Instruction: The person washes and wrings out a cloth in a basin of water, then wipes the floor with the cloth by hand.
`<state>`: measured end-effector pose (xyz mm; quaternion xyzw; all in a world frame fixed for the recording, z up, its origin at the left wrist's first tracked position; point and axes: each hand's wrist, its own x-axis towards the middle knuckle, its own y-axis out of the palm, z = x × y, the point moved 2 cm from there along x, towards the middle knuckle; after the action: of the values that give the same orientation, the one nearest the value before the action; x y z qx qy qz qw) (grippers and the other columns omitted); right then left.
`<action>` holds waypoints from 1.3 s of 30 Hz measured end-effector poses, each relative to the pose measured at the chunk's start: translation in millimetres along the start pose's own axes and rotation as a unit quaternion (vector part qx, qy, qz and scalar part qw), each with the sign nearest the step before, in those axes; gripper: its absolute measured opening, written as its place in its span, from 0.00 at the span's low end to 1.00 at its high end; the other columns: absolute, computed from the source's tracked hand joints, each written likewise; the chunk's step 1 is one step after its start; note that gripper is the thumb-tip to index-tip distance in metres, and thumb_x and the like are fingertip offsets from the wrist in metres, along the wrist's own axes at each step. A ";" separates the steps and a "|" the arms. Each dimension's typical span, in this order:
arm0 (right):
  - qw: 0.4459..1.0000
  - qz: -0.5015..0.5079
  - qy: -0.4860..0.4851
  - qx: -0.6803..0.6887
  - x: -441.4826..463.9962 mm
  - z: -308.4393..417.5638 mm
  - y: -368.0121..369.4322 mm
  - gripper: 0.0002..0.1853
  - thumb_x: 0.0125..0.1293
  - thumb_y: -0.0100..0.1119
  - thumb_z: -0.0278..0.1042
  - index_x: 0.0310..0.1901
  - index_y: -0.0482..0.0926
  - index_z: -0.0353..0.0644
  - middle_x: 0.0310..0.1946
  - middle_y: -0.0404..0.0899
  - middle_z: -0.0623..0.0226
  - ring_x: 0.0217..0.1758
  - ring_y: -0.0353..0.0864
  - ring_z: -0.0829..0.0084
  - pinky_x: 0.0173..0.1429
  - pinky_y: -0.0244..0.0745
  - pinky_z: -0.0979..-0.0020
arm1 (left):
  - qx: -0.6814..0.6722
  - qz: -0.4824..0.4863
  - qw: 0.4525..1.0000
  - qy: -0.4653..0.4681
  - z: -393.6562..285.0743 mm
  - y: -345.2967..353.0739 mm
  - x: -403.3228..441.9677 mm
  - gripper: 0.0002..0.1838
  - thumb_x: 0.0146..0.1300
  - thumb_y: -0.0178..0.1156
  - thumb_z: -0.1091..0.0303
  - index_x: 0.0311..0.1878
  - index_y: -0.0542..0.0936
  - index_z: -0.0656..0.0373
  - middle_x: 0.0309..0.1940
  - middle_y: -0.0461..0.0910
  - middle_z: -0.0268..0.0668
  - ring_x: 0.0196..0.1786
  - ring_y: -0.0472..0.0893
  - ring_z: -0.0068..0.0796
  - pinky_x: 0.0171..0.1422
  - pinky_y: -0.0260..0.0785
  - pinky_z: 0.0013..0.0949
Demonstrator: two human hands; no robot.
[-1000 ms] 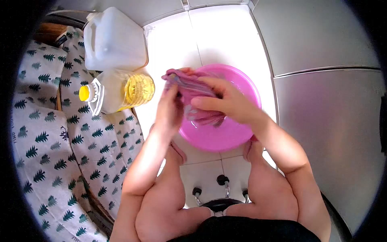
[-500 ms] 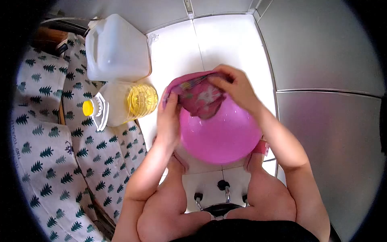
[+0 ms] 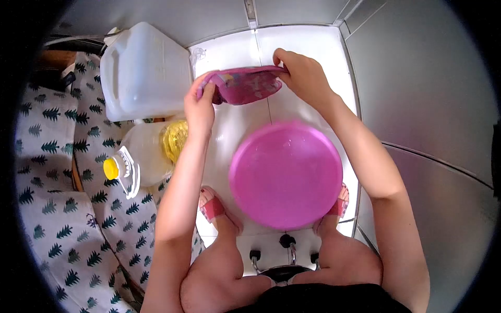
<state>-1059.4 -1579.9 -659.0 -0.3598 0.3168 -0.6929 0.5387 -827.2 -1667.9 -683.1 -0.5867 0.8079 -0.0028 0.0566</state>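
Note:
A small pink patterned cloth [image 3: 248, 87] is stretched sideways between my two hands, its lower part hanging down in a curve. At its left end, my left hand [image 3: 199, 107] pinches the edge between thumb and fingers. The right end is gripped by my right hand [image 3: 305, 75], fingers closed on the upper corner. Both hands are raised beyond the round pink basin [image 3: 287, 177], which rests on the floor between my feet. Whether the basin holds water I cannot tell. The cloth's exact kind is not clear.
Left of my arm lies a clear bottle [image 3: 151, 148] with a yellow cap and yellow contents. Behind it stands a whitish plastic jug [image 3: 148, 75]. A tree-print curtain [image 3: 68, 224] hangs at left, grey panels [image 3: 422, 83] at right. A wheeled stool [image 3: 284, 271] is under me.
My hands have moved away from me with the cloth, from above the basin to beyond its far rim. The cloth is now pulled wider. My view has shifted slightly.

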 end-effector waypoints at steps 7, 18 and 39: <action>0.987 -0.113 -0.115 -0.005 45.8 -6.6 0.5 0.18 0.62 0.61 0.28 0.55 0.81 0.54 0.38 0.77 0.64 0.47 0.80 0.61 0.47 0.76 0.62 | 0.066 -0.067 0.987 0.127 -29.4 7.2 29.9 0.12 0.68 0.57 0.74 0.52 0.84 0.55 0.38 0.80 0.30 0.41 0.75 0.25 0.48 0.66 0.27; 0.995 0.096 -0.039 0.008 -17.5 -48.0 76.9 0.32 0.57 0.61 0.30 0.67 0.71 0.39 0.72 0.59 0.45 0.78 0.55 0.48 0.79 0.52 0.52 | 0.407 0.153 0.901 0.004 58.4 -3.4 -26.7 0.26 0.60 0.56 0.75 0.65 0.75 0.57 0.64 0.72 0.50 0.67 0.69 0.52 0.75 0.57 0.47; 0.993 -0.093 -0.049 -0.054 81.4 -66.6 216.6 0.37 0.64 0.52 0.49 0.71 0.63 0.33 0.74 0.60 0.47 0.79 0.56 0.55 0.81 0.46 0.51 | 0.587 0.153 0.752 0.256 163.2 37.4 150.5 0.34 0.74 0.46 0.52 0.80 0.53 0.49 0.81 0.46 0.44 0.83 0.44 0.46 0.83 0.32 0.56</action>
<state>-1016.2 -1703.2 -861.2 -0.4495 0.2927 -0.7032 0.4667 -893.1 -1788.8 -861.1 -0.2834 0.7105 -0.6183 0.1804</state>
